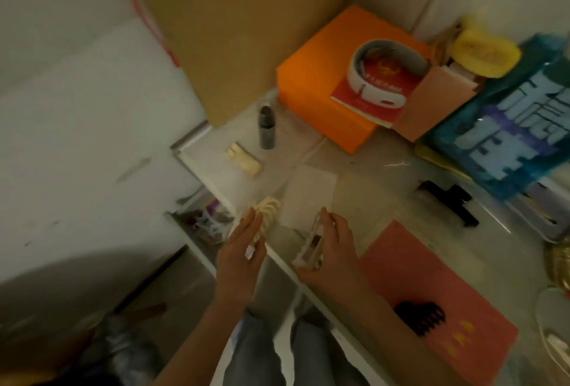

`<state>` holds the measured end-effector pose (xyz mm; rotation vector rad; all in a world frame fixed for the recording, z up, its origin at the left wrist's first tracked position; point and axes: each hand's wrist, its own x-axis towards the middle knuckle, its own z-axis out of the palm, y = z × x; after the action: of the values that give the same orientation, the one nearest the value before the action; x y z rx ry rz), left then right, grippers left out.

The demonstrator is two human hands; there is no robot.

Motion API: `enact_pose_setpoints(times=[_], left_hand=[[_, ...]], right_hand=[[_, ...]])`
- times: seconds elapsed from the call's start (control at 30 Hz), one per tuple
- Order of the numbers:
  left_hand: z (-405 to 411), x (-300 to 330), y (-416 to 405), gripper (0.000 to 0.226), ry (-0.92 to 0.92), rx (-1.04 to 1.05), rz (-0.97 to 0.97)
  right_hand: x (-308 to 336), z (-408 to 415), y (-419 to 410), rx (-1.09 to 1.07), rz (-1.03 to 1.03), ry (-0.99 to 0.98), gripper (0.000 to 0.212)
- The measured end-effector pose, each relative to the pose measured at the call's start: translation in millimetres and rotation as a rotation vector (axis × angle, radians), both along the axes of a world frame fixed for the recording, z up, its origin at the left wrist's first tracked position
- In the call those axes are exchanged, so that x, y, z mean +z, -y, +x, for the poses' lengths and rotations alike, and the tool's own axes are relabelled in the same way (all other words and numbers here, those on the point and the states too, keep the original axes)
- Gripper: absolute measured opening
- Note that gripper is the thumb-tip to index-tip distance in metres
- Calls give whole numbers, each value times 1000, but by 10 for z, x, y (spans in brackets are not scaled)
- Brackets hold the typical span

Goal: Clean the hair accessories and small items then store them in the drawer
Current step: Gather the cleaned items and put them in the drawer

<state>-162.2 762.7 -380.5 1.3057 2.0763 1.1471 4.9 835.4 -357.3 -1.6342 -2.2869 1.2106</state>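
Observation:
My left hand [243, 247] holds a cream claw hair clip [269, 210] over the desk's front-left edge, its teeth fanned out past my fingertips. My right hand [331, 244] grips a white rectangular hair clip [311, 242] just right of it. A white wipe sheet [308, 196] lies on the desk behind both hands. A black claw clip [421, 316] sits on a pink cloth [431, 293] at the right. Another cream clip [243, 159] lies at the back left, and a black clip [450, 200] at the right. The open drawer [203, 225] below the desk's left edge holds small items.
A dark small bottle [267, 126] stands at the back. An orange box [324, 86] carries a red booklet and a white headband [385, 74]. A blue bag [518, 126] and a yellow item [484, 52] crowd the right. A cardboard sheet [240, 31] leans against the wall.

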Motion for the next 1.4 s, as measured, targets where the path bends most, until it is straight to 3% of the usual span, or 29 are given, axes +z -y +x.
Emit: enact_pose_setpoints(times=[0.47, 0.63, 1.03, 1.1, 1.23, 1.4], left_hand=[[-1479, -126, 1224, 48, 100, 290, -126], [-1624, -496, 1396, 47, 98, 360, -174], [-1640, -1627, 1424, 53, 100, 479, -157], [-1627, -1728, 1447, 55, 99, 480, -156], [-1624, -1950, 1470, 36, 184, 519, -202], [-1633, -2177, 1373, 42, 143, 498, -218]], right_hand=[[-300, -1688, 496, 356, -4, 83, 114], [-815, -2059, 425, 461, -91, 135, 117], [-2333, -2780, -72, 740, -29, 306, 115], [-2508, -2904, -113, 773, -4, 315, 115], [-2791, -3083, -118, 805, 22, 279, 118], [-3041, -3153, -113, 826, 35, 283, 118]])
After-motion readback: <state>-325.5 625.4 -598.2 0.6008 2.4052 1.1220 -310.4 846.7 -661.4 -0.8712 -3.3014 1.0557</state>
